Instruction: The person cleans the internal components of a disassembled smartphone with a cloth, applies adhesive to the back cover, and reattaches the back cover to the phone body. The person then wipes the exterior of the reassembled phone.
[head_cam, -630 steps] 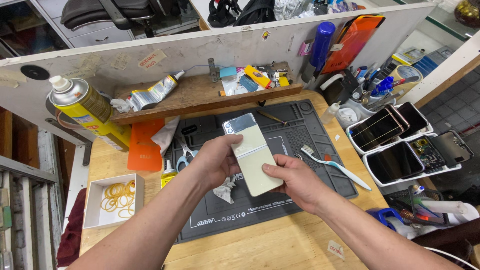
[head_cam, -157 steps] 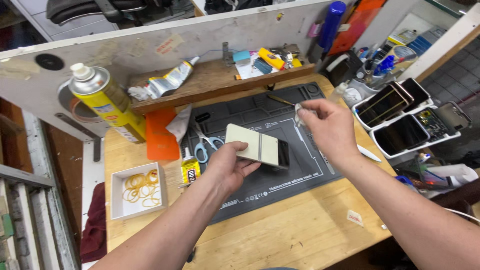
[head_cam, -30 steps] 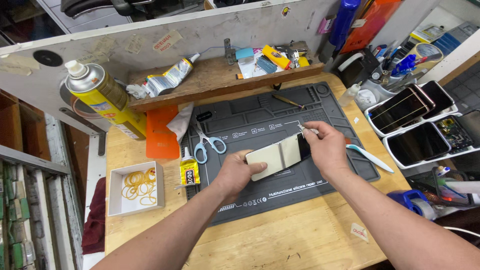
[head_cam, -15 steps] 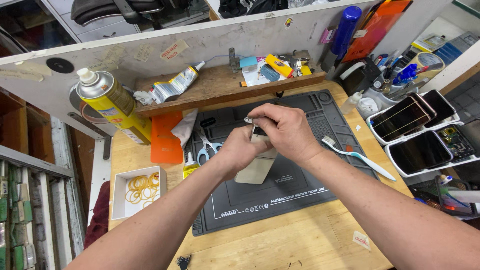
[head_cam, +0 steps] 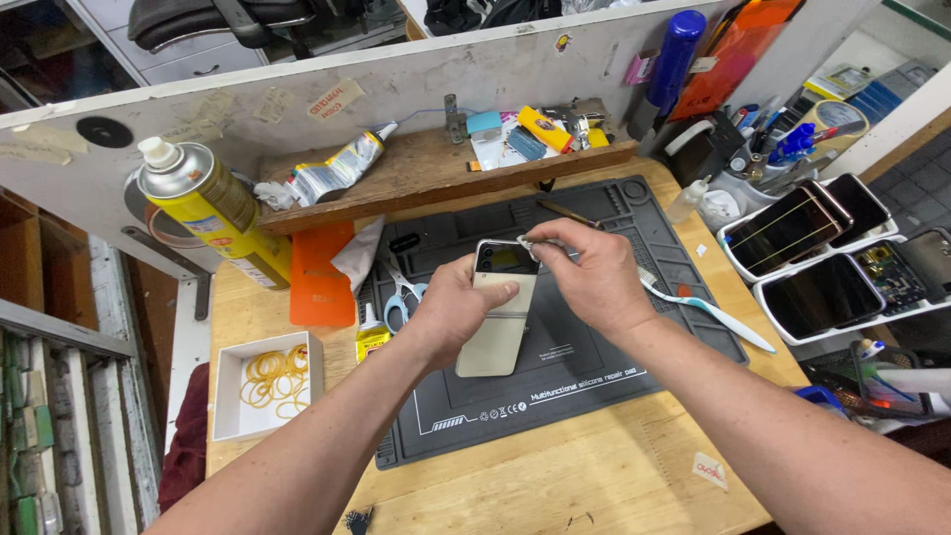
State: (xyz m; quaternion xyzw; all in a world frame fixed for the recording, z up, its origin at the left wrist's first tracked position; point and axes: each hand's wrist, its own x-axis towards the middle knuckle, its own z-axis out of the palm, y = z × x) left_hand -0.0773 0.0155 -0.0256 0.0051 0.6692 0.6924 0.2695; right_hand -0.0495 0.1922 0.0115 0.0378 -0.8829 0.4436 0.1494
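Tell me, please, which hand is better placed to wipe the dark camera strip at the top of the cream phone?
Probably the right hand. It pinches a small white wipe right at the phone's top corner, while the left hand grips the phone body from the side, thumb across its back, holding it above the grey mat.

cream flip phone (head_cam: 498, 317) now upright and unobscured, right hand (head_cam: 586, 277) shifted to its top corner

Both forearms reach forward — the left hand (head_cam: 458, 309) curls in a grip, thumb laid across; the right hand (head_cam: 586, 275) bends at the wrist, fingertips pinched.
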